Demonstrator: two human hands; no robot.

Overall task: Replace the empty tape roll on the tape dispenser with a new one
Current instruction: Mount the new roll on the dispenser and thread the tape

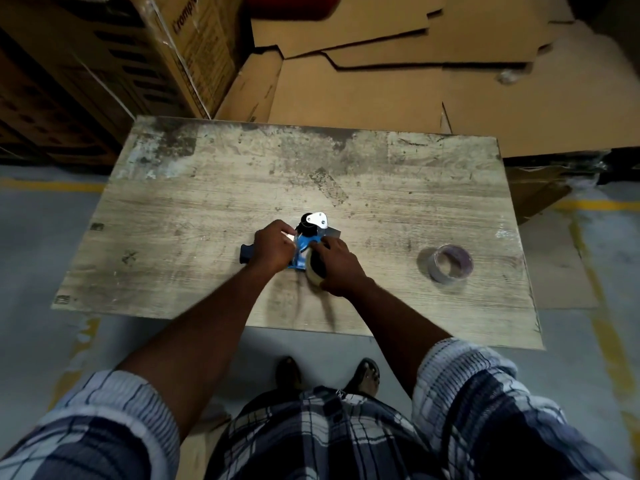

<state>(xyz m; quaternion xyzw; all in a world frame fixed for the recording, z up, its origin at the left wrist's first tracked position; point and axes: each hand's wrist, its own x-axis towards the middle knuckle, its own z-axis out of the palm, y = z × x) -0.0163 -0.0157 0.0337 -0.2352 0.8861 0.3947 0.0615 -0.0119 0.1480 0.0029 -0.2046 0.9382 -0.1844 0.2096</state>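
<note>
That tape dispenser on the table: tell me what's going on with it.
A person is working on the blue tape dispenser, which lies on a worn wooden table. The left hand steadies its body near the dark handle, while the right hand holds a tape roll at the dispenser. A second, nearly spent-looking roll sits apart on the table to the right. Whether the roll is fully seated cannot be told.

Warehouse — stacked cardboard boxes (114,53)
</note>
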